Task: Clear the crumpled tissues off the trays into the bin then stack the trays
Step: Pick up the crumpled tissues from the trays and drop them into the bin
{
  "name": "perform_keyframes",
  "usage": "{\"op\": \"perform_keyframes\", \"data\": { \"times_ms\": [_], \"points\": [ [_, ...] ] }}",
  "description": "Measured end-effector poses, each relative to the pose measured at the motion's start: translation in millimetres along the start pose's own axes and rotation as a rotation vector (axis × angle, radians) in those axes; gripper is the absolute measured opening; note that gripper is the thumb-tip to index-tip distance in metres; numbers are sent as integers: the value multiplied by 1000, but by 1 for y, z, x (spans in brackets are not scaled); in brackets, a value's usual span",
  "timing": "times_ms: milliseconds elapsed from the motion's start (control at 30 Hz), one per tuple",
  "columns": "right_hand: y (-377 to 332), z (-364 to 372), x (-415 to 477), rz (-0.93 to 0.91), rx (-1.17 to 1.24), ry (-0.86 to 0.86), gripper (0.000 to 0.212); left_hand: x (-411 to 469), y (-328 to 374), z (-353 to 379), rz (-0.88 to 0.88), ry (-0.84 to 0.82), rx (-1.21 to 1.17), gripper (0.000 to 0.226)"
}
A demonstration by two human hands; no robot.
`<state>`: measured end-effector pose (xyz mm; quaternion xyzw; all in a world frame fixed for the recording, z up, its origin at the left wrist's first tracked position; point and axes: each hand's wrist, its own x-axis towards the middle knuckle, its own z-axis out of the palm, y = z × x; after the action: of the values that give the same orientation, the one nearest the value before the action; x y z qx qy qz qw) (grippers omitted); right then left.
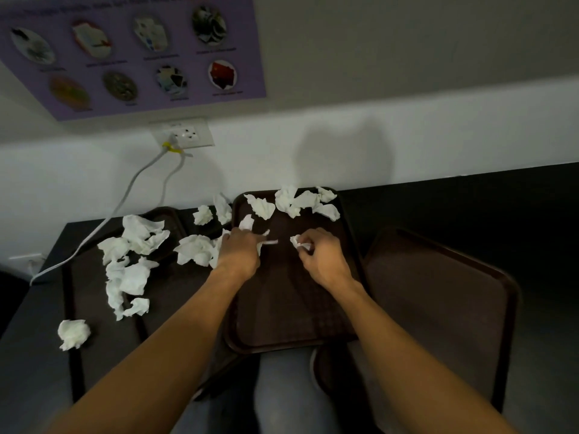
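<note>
Brown plastic trays with raised rims and rounded corners lie on a dark counter (470, 198) against a white wall (438, 136). The middle tray (291, 308) has a fine grid texture. Its near half is bare, and crumpled white tissues (294, 202) crowd its far edge.

The left hand (239, 252) has its grip pinched on a thin strip (270, 242) over the tray's centre. The right hand (322, 258) has its grip closed on a small wad (299, 242) just beside it.

The right tray (438, 292) lies bare and askew. More soft, wrinkled tissues litter the left tray (91, 277) and the counter beside it. A grey cable (125, 195) trails down the wall to the counter's left edge.
</note>
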<state>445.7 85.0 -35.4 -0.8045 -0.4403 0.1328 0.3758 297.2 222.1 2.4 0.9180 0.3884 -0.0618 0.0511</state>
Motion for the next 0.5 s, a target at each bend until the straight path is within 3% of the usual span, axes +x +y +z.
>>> {"op": "perform_keyframes", "data": {
  "times_ms": [200,500],
  "points": [
    [3,0,-9,15,59,44,11,-10,2,15,5,120,-330,31],
    [-28,4,-30,114,234,127,11,-54,-11,-11,-189,318,-882,21]
  ]
}}
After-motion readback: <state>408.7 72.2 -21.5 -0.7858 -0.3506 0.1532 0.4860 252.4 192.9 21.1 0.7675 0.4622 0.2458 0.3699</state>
